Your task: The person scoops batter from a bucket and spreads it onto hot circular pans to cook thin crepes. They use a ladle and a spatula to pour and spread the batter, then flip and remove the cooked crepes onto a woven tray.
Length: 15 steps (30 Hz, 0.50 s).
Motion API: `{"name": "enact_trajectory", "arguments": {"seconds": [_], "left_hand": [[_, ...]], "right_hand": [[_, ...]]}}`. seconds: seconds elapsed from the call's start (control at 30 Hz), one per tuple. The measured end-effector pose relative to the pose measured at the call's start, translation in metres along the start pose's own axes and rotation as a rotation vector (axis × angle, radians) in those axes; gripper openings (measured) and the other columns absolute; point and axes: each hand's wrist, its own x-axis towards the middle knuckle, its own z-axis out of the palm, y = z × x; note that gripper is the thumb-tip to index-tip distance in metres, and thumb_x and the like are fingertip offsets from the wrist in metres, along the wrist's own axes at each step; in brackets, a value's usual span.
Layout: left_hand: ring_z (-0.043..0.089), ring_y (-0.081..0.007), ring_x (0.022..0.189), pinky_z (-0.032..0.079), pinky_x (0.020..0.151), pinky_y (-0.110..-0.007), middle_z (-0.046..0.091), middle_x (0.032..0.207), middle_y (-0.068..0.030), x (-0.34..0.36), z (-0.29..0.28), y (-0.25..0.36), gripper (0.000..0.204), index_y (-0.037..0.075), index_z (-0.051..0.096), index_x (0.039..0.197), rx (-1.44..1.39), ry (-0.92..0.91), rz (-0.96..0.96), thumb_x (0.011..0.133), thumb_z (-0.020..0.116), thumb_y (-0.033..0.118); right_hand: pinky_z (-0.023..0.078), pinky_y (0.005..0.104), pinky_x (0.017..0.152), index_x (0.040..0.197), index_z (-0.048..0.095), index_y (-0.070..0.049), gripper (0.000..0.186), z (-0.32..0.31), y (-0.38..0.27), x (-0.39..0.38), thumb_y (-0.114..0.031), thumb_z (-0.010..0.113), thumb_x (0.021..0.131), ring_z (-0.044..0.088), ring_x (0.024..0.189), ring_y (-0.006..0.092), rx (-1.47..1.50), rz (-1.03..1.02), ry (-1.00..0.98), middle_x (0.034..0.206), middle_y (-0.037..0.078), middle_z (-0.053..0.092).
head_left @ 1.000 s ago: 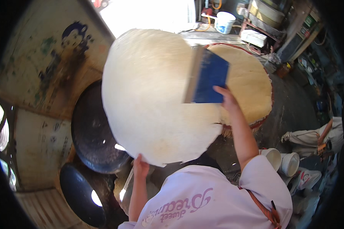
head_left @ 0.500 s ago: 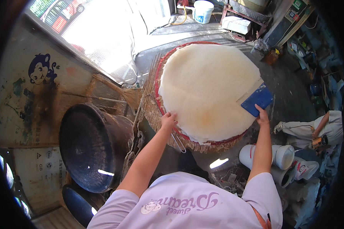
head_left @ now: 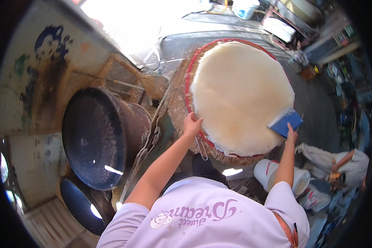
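Observation:
A large, round, pale flatbread [head_left: 239, 95], browned in patches, lies on a round reed mat [head_left: 185, 101] with a red rim. Its edge is thin and ragged; whether it is one sheet or a stack I cannot tell. My right hand [head_left: 291, 135] is closed around a blue flat scraper [head_left: 286, 122], whose pale edge rests on the flatbread's right side. At the near left, my left hand [head_left: 191, 125] has its fingers curled in at the red rim, right beside the flatbread's edge. What they grip is hidden.
On the left, a big dark pan [head_left: 95, 140] leans on its side, with a second dark pan [head_left: 80, 204] below it. White buckets [head_left: 266, 171] stand near my right elbow. Another person [head_left: 339, 161] is at the right. A white bucket [head_left: 244, 8] stands at the back.
The whole view has shifted, moving the flatbread rightward in the picture. My right hand has brought the scraper slightly nearer to me along the right side. My left hand has slid outward to the rim.

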Motion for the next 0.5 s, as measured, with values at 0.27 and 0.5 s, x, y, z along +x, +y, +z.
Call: {"name": "enact_trajectory", "arguments": {"seconds": [0.27,0.5], "left_hand": [[0.057,-0.0139,0.077,0.045,0.067,-0.026,0.061,0.092,-0.0054,-0.094,-0.132,-0.119,0.031,0.004,0.054,0.108,-0.461,-0.152,-0.295,0.082,0.059,0.021],[0.057,-0.0123,0.067,0.047,0.063,-0.025,0.060,0.084,-0.0063,-0.220,-0.202,-0.269,0.024,0.002,0.056,0.101,-0.744,0.244,-0.564,0.085,0.055,0.019]], "right_hand": [[0.045,0.0351,0.079,0.120,0.042,0.002,0.050,0.182,-0.115,-0.227,-0.021,0.060,0.079,0.058,0.091,0.0265,-0.387,-0.912,-0.460,0.103,0.020,0.057],[0.042,0.0420,0.087,0.117,0.047,-0.019,0.042,0.283,-0.045,-0.593,-0.009,0.049,0.077,0.048,0.106,0.0360,-0.248,-2.326,-1.563,0.115,0.011,0.050]]}}
